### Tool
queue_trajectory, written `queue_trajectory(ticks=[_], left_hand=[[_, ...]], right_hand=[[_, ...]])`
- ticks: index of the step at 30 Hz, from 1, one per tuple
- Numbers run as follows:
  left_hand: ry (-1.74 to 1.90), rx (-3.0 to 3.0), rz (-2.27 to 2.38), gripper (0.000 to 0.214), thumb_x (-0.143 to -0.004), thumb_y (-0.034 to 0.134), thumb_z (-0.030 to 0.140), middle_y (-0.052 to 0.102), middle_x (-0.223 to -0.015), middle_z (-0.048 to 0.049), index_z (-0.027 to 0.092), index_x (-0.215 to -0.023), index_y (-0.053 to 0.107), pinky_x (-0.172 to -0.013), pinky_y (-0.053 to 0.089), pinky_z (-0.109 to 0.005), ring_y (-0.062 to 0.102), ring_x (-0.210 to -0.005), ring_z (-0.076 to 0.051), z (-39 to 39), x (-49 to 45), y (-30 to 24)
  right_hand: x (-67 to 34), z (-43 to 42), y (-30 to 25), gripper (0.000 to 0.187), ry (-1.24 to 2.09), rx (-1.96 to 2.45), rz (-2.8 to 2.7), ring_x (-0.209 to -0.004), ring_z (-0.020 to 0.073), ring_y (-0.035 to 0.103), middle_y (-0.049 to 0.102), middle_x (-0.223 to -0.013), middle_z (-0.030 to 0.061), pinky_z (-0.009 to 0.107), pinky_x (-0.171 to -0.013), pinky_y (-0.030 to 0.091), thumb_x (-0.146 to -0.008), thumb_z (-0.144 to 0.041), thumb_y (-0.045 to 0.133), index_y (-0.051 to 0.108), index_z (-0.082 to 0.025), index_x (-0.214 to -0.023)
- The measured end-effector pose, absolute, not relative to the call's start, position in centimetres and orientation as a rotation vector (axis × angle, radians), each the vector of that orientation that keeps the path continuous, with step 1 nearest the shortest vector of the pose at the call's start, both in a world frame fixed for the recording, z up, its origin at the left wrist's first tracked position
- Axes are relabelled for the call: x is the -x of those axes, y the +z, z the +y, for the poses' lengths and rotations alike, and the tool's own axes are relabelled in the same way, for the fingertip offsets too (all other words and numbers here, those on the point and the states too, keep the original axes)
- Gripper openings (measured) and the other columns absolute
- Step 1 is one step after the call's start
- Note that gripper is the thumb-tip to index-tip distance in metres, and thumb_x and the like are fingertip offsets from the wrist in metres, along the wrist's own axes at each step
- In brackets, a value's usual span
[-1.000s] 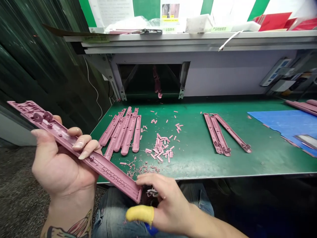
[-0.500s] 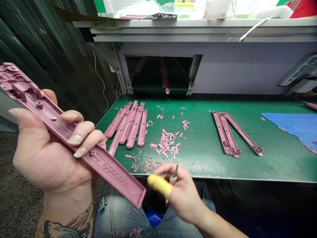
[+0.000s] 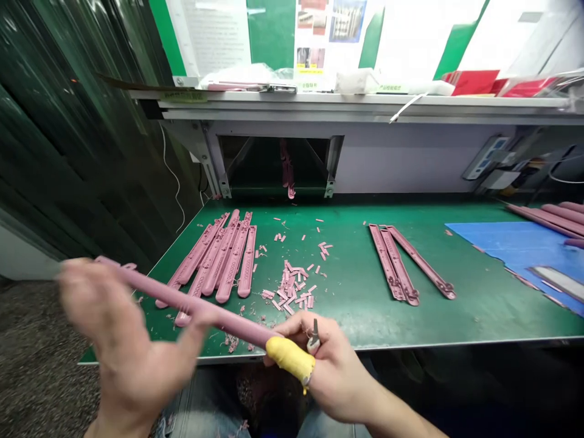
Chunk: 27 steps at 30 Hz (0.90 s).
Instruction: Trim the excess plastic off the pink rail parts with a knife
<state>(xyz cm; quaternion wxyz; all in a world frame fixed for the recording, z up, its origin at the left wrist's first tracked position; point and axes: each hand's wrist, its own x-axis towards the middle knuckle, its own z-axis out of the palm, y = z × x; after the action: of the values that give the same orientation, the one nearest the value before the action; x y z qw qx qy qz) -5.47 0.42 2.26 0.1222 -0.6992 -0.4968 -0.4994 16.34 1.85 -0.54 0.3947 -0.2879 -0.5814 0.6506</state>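
A long pink plastic shell [image 3: 237, 327] hangs slantwise above the near table edge, its smooth outer side turned up. My right hand [image 3: 333, 371] pinches its near end; a yellow cover wraps the thumb. Tucked in the same hand is a small tool with a short pointed blade [image 3: 315, 328], its handle mostly hidden. My left hand [image 3: 132, 347], smeared by motion, is open beside the shell's far half with thumb and fingers apart; I cannot tell whether it touches. Behind it lies a group of similar pink shells [image 3: 232, 258], hollow side up.
Small pink offcuts [image 3: 292, 289] and shavings are strewn mid-table. Three pink shells [image 3: 396, 264] lie to the right on the green table [image 3: 347, 304]. A blue sheet [image 3: 493, 240] and more pink pieces [image 3: 556, 219] are far right. A shelf [image 3: 274, 109] spans the back above an opening.
The shell has turned over from its ribbed inside to its smooth outside. My left hand has loosened its grip and opened, while my right hand has taken the shell's near end. The view has tilted up.
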Motion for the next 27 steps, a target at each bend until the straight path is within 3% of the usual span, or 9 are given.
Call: queue_trajectory(ticks=[1, 3, 5, 8, 10, 16, 23, 27], left_hand=[[-1.157, 2.231, -1.285, 0.092, -0.075, 0.073, 0.02, 0.028, -0.154, -0.0061, 0.029, -0.15, 0.021, -0.111, 0.028, -0.056, 0.019, -0.141, -0.034, -0.1, 5.3, 2.0], [-0.83, 2.502, -1.029, 0.065, -0.08, 0.066, 0.013, 0.057, -0.131, -0.0101, 0.019, -0.14, 0.043, -0.105, 0.04, -0.046, 0.049, -0.123, -0.028, -0.8, 5.2, 2.0], [-0.75, 2.657, -0.939, 0.05, -0.086, 0.057, 0.01, 0.067, -0.114, -0.0098, 0.014, -0.135, 0.048, -0.093, 0.049, -0.034, 0.061, -0.107, -0.02, -1.0, 5.4, 2.3], [-0.723, 2.669, -1.017, 0.045, -0.088, 0.053, 0.01, 0.067, -0.119, -0.008, 0.018, -0.133, 0.051, -0.096, 0.049, -0.035, 0.06, -0.112, -0.021, -0.7, 6.4, 3.0], [-0.63, 2.669, -1.02, 0.047, -0.089, 0.049, 0.008, 0.063, -0.128, -0.0042, 0.023, -0.133, 0.052, -0.106, 0.041, -0.042, 0.053, -0.123, -0.023, -0.5, 7.0, 3.6], [-0.429, 2.655, -0.874, 0.056, -0.09, 0.034, 0.006, 0.06, -0.132, 0.0018, 0.029, -0.141, 0.042, -0.114, 0.027, -0.047, 0.041, -0.134, -0.022, -0.4, 6.9, 5.6], [-0.392, 2.676, -0.816, 0.053, -0.089, 0.032, 0.006, 0.064, -0.128, 0.0006, 0.026, -0.135, 0.049, -0.114, 0.023, -0.047, 0.041, -0.134, -0.023, -0.6, 6.3, 6.6], [-0.475, 2.691, -0.859, 0.047, -0.093, 0.034, 0.011, 0.067, -0.123, -0.0001, 0.025, -0.135, 0.049, -0.112, 0.027, -0.043, 0.052, -0.123, -0.022, -1.1, 6.6, 6.0]], right_hand=[[-17.0, 2.3, -0.1, 0.028, 1.743, 0.704, -1.469, -0.063, 0.0126, 0.061, 0.067, -0.073, 0.0045, 0.024, -0.061, 0.048, -0.079, -0.04, 0.07, 0.059, -0.015, -0.086], [-18.3, 3.1, 0.7, 0.032, 1.869, 0.613, -1.53, -0.066, 0.0133, 0.062, 0.066, -0.073, 0.0033, 0.025, -0.063, 0.048, -0.08, -0.045, 0.068, 0.055, -0.017, -0.089], [-19.5, 3.7, 1.2, 0.037, 1.854, 0.53, -1.677, -0.066, 0.012, 0.059, 0.064, -0.081, 0.0035, 0.024, -0.061, 0.046, -0.084, -0.049, 0.062, 0.051, -0.019, -0.1], [-20.5, 4.0, 1.0, 0.03, 1.469, 0.64, -1.949, -0.064, 0.0101, 0.052, 0.059, -0.087, 0.0035, 0.022, -0.058, 0.043, -0.096, -0.046, 0.042, 0.051, -0.02, -0.109], [-20.4, 4.0, 0.4, 0.033, 1.091, 0.708, -2.136, -0.064, 0.0109, 0.05, 0.059, -0.079, 0.0024, 0.023, -0.059, 0.041, -0.1, -0.041, 0.032, 0.056, -0.019, -0.097], [-18.1, 3.9, -0.4, 0.057, 0.125, 0.635, -2.465, -0.051, 0.0122, 0.04, 0.05, -0.061, 0.0004, 0.026, -0.045, 0.023, -0.084, -0.072, 0.042, 0.052, -0.018, -0.068], [-17.6, 4.6, 0.5, 0.038, -0.078, 0.575, -2.556, -0.05, 0.0119, 0.041, 0.052, -0.062, -0.0011, 0.028, -0.045, 0.019, -0.091, -0.052, 0.051, 0.048, -0.02, -0.07], [-17.9, 4.7, 0.4, 0.027, -0.07, 0.534, -2.595, -0.05, 0.0111, 0.039, 0.052, -0.063, -0.0026, 0.029, -0.046, 0.019, -0.091, -0.036, 0.056, 0.046, -0.02, -0.071]])
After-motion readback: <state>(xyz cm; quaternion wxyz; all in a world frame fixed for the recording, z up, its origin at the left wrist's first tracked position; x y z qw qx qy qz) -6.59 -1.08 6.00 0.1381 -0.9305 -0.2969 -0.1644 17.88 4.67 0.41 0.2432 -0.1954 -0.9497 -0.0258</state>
